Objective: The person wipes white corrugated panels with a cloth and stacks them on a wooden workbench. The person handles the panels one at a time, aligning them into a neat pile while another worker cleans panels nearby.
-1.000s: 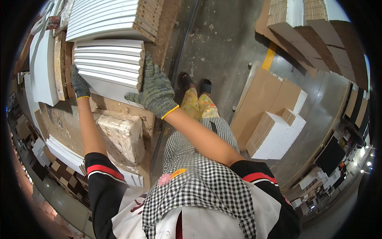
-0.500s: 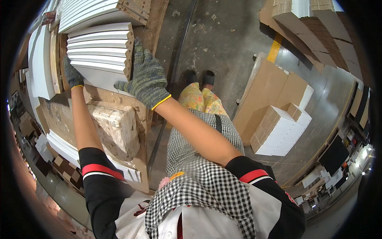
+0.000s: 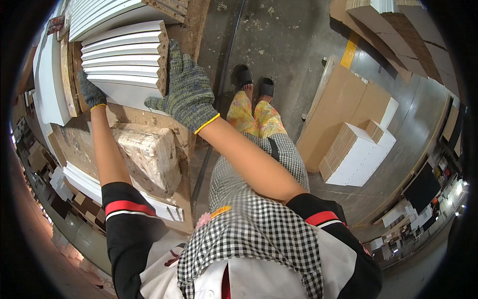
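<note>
A stack of white boards (image 3: pixel 122 62) lies at the upper left, its long edges toward me and raw, drilled ends at the right. My right hand (image 3: pixel 186 92), in a grey-green knit glove with a yellow cuff, presses on those ends. Its fingers reach up along the end and its thumb extends along the near lower edge. At the opposite end, my left hand (image 3: pixel 90 90), gloved alike, bears on the stack's left side. Some left fingers are hidden by the boards. The stack is held between both hands.
Another white board stack (image 3: pixel 107 17) stands beyond. A plastic-wrapped block (image 3: pixel 147 159) sits nearer on the wooden base (image 3: pixel 117 113), with white strips (image 3: pixel 84 179) beside it. Cardboard sheets (image 3: pixel 343 107) and white-brown cartons (image 3: pixel 356 157) stand to the right; more cartons (image 3: pixel 393 35) are at the upper right.
The view has shifted slightly, bringing more of my legs and feet into sight. Both hands stay at the ends of the board stack.
</note>
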`<state>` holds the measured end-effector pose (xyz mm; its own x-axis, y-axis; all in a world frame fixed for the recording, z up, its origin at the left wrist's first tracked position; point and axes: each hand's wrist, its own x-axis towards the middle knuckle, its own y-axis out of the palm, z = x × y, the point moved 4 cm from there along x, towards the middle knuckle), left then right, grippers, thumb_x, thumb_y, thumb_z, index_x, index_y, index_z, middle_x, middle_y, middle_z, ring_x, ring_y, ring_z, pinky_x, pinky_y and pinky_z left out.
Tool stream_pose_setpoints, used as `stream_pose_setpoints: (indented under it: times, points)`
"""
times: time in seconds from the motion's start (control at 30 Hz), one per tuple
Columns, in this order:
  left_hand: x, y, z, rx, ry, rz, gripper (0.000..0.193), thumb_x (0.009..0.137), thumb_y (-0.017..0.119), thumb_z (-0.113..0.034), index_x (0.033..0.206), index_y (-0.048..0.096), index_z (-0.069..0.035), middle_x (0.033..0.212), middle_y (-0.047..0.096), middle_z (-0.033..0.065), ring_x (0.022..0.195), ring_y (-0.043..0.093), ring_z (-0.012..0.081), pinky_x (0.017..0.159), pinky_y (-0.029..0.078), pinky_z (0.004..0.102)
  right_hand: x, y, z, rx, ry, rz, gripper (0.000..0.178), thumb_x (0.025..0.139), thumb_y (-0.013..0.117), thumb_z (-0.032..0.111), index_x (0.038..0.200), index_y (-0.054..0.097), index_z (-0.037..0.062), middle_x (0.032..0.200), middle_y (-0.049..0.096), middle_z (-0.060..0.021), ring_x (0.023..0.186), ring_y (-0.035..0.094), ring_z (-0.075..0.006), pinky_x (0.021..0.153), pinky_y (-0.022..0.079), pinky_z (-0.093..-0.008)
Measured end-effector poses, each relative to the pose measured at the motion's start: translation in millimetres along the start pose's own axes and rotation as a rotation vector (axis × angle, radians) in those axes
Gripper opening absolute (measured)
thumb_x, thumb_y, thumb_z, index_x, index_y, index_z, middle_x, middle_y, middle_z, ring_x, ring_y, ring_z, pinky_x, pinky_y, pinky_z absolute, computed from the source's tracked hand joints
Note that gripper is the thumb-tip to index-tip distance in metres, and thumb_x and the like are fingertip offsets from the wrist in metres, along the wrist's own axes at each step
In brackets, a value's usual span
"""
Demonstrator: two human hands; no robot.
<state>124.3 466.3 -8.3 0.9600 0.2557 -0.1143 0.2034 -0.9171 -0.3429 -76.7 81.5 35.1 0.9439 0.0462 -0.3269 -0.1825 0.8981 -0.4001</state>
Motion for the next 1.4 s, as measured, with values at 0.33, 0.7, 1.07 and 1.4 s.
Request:
stream_pose_setpoints:
  times: [0.33,0.7,1.07,1.4]
  points:
    - [4.0,-1.9,-0.5,0.107,0.08,-0.036,0.038,0.11,0.042,-0.031,0.131,0.06,-0.005,0.123,0.065,0.0092,0.112,0.06,0.0217,0.1,0.047,0.0366,-3.7,-7.6,5.1,-0.018,-0.061,-0.117,0.141,0.066,0.091,0.059,0.162,0.011,-0.0053,0.144,0.046,-0.0271,0.132,0.05,-0.0401,0.116,0.039,-0.0488]
    - [-11.8,13.2,-17.4,-0.01,0.043,-0.049,0.038,0.11,0.041,-0.031,0.127,0.061,-0.004,0.121,0.066,0.0101,0.108,0.062,0.0226,0.094,0.05,0.0362,-3.1,-8.2,4.6,-0.013,-0.088,-0.167,0.141,0.064,0.092,0.058,0.162,0.013,-0.0049,0.14,0.049,-0.0272,0.13,0.052,-0.0399,0.113,0.042,-0.0493]
    - [8.6,-5.2,4.6,0.141,0.095,-0.019,0.052,0.11,0.039,-0.043,0.142,0.057,-0.007,0.135,0.063,0.0109,0.121,0.06,0.0252,0.104,0.047,0.0379,-1.5,-8.9,5.2,-0.02,-0.016,-0.076,0.149,0.063,0.088,0.07,0.165,0.003,0.0004,0.153,0.041,-0.0304,0.141,0.045,-0.0446,0.121,0.035,-0.0492]
    - [13.0,-3.0,10.3,-0.127,-0.032,-0.087,0.052,0.11,0.041,-0.039,0.148,0.054,-0.005,0.145,0.058,0.0086,0.13,0.055,0.0234,0.112,0.041,0.0373,0.3,-4.2,4.1,-0.038,-0.04,-0.125,0.149,0.062,0.089,0.068,0.164,0.004,-0.0015,0.154,0.039,-0.0281,0.14,0.044,-0.0433,0.12,0.035,-0.0493]
